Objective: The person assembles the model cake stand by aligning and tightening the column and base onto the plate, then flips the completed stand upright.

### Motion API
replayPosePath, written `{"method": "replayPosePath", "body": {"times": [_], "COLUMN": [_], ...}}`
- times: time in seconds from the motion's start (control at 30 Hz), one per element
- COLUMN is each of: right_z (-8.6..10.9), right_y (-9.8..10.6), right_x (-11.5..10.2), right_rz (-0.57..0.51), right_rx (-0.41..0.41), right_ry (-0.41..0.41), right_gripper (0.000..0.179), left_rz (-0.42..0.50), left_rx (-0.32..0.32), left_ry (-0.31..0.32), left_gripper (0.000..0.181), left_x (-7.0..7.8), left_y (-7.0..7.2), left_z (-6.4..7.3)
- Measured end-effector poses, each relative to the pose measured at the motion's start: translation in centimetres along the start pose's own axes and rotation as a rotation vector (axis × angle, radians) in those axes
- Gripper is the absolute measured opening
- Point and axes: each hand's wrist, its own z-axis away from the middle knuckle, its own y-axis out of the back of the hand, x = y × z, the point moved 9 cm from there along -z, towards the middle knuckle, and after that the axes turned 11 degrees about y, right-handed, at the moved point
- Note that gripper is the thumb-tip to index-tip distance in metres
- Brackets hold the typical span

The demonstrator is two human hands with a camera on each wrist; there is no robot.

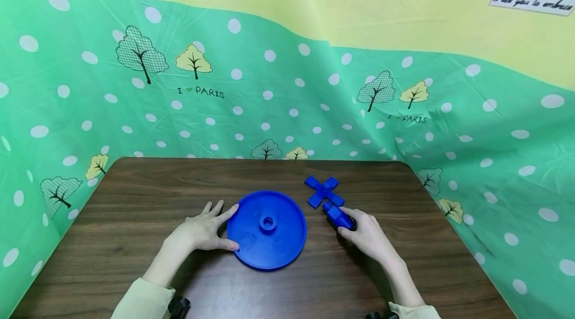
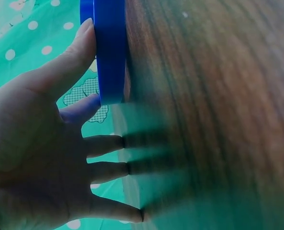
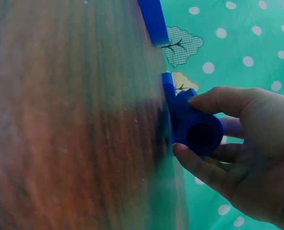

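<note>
A round blue plastic disc (image 1: 278,244) with a raised rim and a small central hub lies on the table. My left hand (image 1: 197,231) spreads its fingers at the disc's left edge; thumb and index finger touch the rim, also in the left wrist view, where the disc (image 2: 111,57) shows edge-on. To the right, my right hand (image 1: 370,236) pinches a short blue plastic cylinder (image 1: 338,216) with a narrower end. Its round hollow end faces the right wrist view. Just beyond the cylinder lies a blue cross-shaped piece (image 1: 324,190) with flat arms.
The dark wood-grain table (image 1: 170,179) has rounded far corners. Behind it and along its sides hangs a green and yellow cloth (image 1: 314,119) printed with dots and trees.
</note>
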Motion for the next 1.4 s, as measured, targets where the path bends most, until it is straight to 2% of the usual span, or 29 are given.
{"method": "replayPosePath", "body": {"times": [0.27,0.6,0.77,1.4], "right_z": [0.0,-0.9,-1.4,-4.3], "right_y": [1.1,2.9,3.5,4.7], "right_x": [-0.4,-1.8,-2.5,-6.4], "right_rz": [-0.068,-0.035,-0.034,-0.242], "right_rx": [0.052,0.151,0.197,0.258], "right_ry": [0.007,0.114,0.140,0.216], "right_gripper": [0.055,0.050,0.049,0.047], "left_rz": [0.005,0.005,-0.004,-0.002], "left_rx": [-0.005,-0.001,-0.004,-0.006], "left_ry": [0.001,0.005,0.012,0.018], "left_gripper": [0.103,0.104,0.104,0.103], "left_x": [0.1,0.1,0.1,0.2], "left_y": [0.1,0.0,0.0,0.1], "left_z": [0.1,0.1,0.0,0.2]}}
